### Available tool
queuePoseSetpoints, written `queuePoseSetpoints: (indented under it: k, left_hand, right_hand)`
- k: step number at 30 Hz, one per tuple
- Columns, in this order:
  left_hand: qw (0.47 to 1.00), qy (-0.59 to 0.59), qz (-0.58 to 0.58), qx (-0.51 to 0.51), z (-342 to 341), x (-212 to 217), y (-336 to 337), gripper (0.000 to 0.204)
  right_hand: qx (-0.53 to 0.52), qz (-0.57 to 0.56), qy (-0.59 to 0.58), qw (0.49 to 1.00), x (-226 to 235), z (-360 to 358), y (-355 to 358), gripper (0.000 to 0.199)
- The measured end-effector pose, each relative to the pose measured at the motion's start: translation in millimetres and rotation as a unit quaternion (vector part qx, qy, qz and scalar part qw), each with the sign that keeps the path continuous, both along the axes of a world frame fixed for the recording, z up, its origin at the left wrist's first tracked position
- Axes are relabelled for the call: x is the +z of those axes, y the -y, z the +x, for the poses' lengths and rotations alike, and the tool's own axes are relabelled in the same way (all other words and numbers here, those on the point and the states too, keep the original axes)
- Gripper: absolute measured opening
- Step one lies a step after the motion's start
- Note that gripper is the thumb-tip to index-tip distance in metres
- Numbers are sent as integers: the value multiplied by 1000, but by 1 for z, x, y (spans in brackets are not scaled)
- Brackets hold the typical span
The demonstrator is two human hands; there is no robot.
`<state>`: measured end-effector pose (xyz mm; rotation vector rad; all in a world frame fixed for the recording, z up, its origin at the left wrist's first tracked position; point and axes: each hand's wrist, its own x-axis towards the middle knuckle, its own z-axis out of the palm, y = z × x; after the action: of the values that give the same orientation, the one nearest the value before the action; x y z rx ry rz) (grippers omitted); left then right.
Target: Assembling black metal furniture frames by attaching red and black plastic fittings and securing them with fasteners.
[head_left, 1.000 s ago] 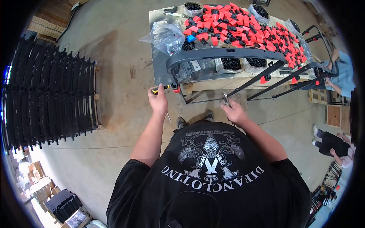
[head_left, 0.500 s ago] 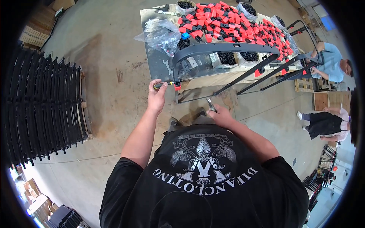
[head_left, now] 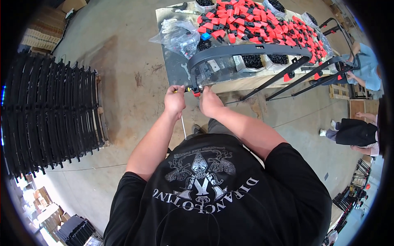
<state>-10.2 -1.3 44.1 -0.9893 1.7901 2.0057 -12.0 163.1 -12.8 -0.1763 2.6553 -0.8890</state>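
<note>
While its dark grey bar spans left to right by the table's (head_left: 175, 70) near edge, bowed far, the frame (head_left: 250, 50) points its left end near, red clip (head_left: 197, 94) fitted. Left hand (head_left: 175, 100): closed around a yellow-marked tool (head_left: 188, 89). Right hand (head_left: 210, 102): curled beside clip, grip indeterminable.

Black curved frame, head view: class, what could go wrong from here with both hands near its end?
The thin metal shaft protruding from the left hand points toward the person's shirt and might jab it. The right hand is close to the red piece at the black curved frame's end; a slip could pinch it.
</note>
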Motion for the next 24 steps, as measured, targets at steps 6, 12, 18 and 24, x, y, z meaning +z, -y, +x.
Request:
queuePoseSetpoints:
  k: [6, 12, 18, 24]
  left_hand:
    - [998, -44, -46, 23, 6, -8, 4, 25]
    - [995, -74, -50, 45, 1, -21, -3, 28]
    - [993, -74, -67, 70, 7, -26, 0, 26]
    - [992, -87, -70, 58, 6, -46, 8, 26]
  right_hand:
    - [-18, -141, 329, 934, 90, -10, 8, 25]
    - [-35, -124, 186, 974, 9, -6, 2, 21]
    - [-186, -362, 531, 744, 63, -27, -4, 27]
    - [-45, -220, 478, 849, 79, -27, 8, 27]
